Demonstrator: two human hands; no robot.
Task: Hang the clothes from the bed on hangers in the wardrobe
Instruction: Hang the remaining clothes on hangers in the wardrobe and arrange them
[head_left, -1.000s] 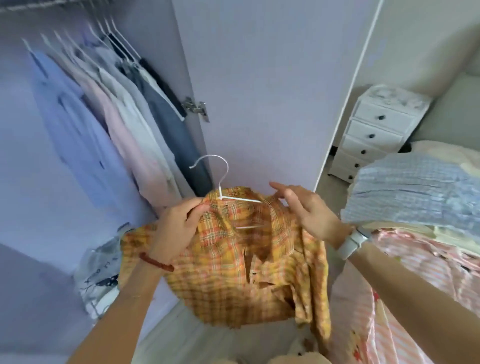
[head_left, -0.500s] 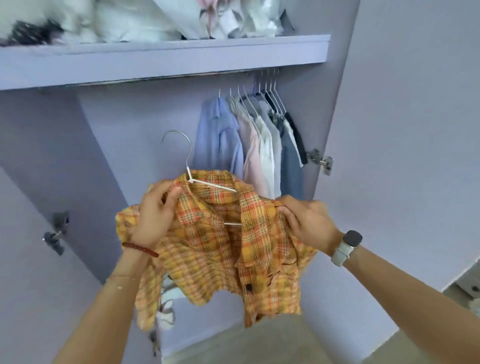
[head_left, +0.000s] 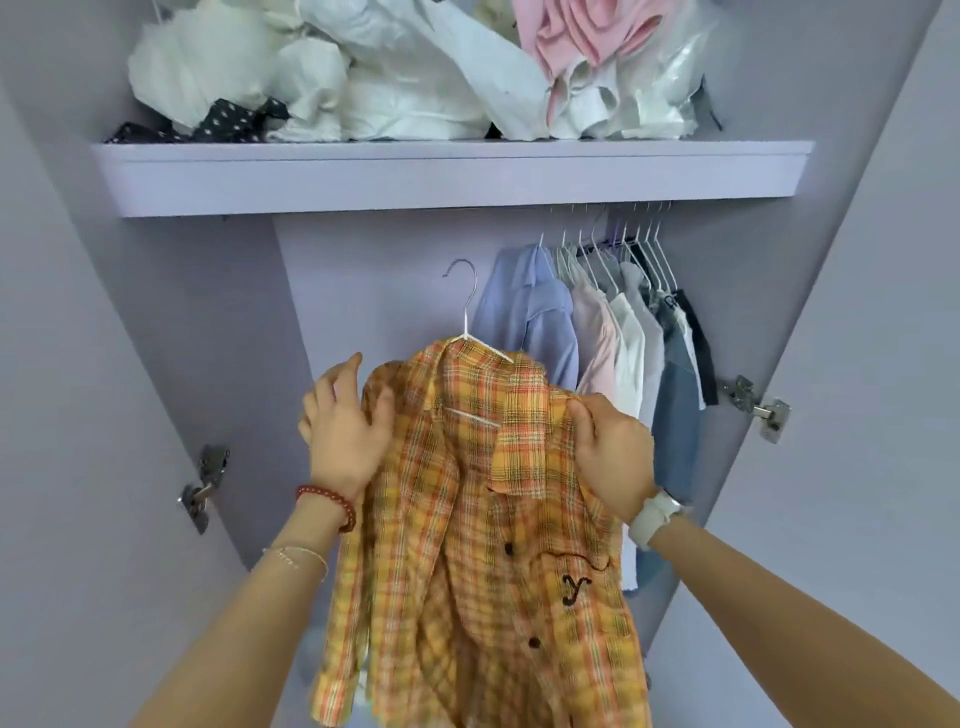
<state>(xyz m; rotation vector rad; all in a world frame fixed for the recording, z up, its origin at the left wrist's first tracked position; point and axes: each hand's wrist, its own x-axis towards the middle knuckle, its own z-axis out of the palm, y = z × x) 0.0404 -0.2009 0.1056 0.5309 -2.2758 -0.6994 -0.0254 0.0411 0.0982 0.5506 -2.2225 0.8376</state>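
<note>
An orange and yellow plaid shirt (head_left: 483, 545) hangs on a white wire hanger (head_left: 467, 317), held up in front of the open wardrobe. My left hand (head_left: 345, 431) holds the shirt's left shoulder, thumb on the fabric and fingers spread behind it. At the right shoulder, near the collar, my right hand (head_left: 613, 452) grips the cloth. The hanger's hook stands free in the air, below the shelf and left of the clothes that hang on the rail (head_left: 618, 241). The bed is out of view.
Several shirts on white hangers (head_left: 597, 332) fill the right part of the rail. A lilac shelf (head_left: 452, 176) above carries a heap of white and pink clothes (head_left: 415, 67). Both wardrobe doors stand open, with hinges left (head_left: 202, 486) and right (head_left: 758, 408).
I have turned from the bed to face the wardrobe. The shirt on its hanger has risen toward the rail, and its front now hangs down straighter. Both hands stayed on its shoulders.
</note>
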